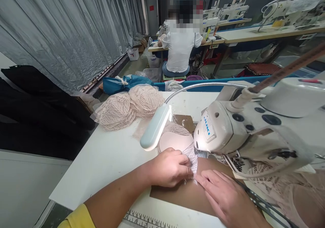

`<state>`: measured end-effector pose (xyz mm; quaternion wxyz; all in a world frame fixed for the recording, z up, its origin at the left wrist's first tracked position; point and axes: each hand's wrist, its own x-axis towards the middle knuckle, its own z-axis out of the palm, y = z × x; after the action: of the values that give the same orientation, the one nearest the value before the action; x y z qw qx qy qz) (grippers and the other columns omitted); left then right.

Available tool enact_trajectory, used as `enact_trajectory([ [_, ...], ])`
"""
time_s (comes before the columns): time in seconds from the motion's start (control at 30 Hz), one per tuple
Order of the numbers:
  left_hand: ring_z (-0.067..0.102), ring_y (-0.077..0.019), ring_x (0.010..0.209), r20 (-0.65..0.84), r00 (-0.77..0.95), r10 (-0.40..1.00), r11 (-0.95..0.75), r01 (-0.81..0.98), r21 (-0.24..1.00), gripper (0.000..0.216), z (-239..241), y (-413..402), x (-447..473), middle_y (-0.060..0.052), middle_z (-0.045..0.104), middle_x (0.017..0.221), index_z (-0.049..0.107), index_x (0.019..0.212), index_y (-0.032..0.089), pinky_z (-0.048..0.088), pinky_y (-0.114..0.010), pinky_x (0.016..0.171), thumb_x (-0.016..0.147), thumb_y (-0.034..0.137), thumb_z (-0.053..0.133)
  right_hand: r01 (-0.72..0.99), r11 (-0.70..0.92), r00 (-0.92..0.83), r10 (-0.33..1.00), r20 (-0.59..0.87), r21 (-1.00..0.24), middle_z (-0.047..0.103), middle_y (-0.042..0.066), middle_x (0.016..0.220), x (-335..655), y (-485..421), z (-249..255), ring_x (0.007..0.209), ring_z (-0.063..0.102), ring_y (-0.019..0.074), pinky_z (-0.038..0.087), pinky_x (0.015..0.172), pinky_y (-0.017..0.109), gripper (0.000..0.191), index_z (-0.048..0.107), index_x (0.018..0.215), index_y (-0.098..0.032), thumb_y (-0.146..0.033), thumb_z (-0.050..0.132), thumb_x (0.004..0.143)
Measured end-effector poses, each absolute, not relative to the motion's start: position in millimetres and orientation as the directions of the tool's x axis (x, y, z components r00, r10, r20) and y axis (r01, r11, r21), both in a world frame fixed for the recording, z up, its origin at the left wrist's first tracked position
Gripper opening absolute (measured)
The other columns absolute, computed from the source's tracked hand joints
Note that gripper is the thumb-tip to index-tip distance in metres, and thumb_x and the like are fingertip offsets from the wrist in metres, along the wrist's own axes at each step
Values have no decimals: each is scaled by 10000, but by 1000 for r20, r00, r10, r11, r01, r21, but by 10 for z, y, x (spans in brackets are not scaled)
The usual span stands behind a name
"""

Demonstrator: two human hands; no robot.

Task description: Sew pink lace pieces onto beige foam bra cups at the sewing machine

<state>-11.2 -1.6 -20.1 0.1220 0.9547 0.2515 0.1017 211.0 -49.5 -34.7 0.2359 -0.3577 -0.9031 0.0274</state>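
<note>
A beige lace bra cup piece (176,141) with a smooth pad lies beside the needle area of a white sewing machine (215,129). My left hand (172,167) is closed on its near lace edge, thumb and fingers pinched together. My right hand (220,190) meets the same edge from the right, its fingertips closed at the lace close to the left fingers. Both hands are over a brown board (182,195) on the white table. The machine's head hides the needle, and the fingers cover part of the edge.
Stacked lace cups (116,111) sit at the table's far left. A lit lamp (156,128) on a bendable neck hangs over the work. More lace pieces (284,190) lie right of the machine. A printed ruler (144,219) marks the near edge. A co-worker (180,48) sits ahead.
</note>
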Motion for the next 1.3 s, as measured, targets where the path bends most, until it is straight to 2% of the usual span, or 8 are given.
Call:
enact_trajectory([
  [0.17,538,-204,896,139,800,584,-806,551,218,318,-207,33,-21,-78,587,1270,586,1191,167,442,-326,756,903,255,482,641,708,-585,700,409,-295,598,15,726,2081,-512,-317,632,531,160,364,566,272,331,633,942,-214,-36,382,819],
  [0.33,523,-203,853,92,824,560,-825,544,151,351,-180,54,5,-65,577,1289,543,1232,169,435,-327,711,901,260,473,638,697,-577,714,397,-328,596,12,759,2106,-524,-371,652,527,167,342,577,275,333,604,998,-229,-43,394,817],
  [0.47,503,-200,836,59,832,552,-831,542,128,379,-150,59,-8,-55,557,1318,521,1260,164,427,-323,695,897,252,458,639,672,-571,740,356,-373,582,10,749,2116,-530,-401,641,522,167,334,579,280,292,587,889,-232,-38,382,815],
  [0.53,497,-201,829,37,837,546,-835,539,108,390,-142,69,-8,-66,550,1323,514,1269,162,419,-327,681,894,253,459,641,671,-569,741,356,-373,587,12,761,2116,-532,-423,641,529,167,344,586,281,308,588,916,-234,-37,374,818],
  [0.67,487,-208,823,27,836,547,-835,544,83,388,-137,95,-3,-63,562,1302,510,1276,160,393,-340,648,910,266,436,664,681,-559,726,401,-307,612,26,798,2119,-515,-466,662,556,166,383,610,282,377,590,1068,-219,-34,360,834],
  [0.97,468,-206,888,60,850,524,-850,518,92,374,-135,121,-45,-31,535,1347,509,1284,192,376,-335,669,927,288,458,733,670,-539,675,504,-114,680,52,836,2074,-404,-415,760,609,190,467,644,281,385,653,1014,-157,-14,369,797],
  [1.1,476,-187,894,107,847,520,-854,512,95,317,-160,128,-52,-8,559,1317,545,1246,225,369,-330,684,981,297,387,777,627,-514,679,525,-50,708,64,900,2069,-385,-430,765,626,194,480,668,297,422,688,1022,-156,0,381,779],
  [1.3,491,-188,933,135,843,521,-853,510,112,326,-182,155,-55,-41,599,1266,570,1228,223,353,-338,713,1006,317,350,824,566,-485,692,534,15,727,76,974,2059,-358,-461,791,662,206,490,707,333,449,707,1074,-161,5,391,801],
])
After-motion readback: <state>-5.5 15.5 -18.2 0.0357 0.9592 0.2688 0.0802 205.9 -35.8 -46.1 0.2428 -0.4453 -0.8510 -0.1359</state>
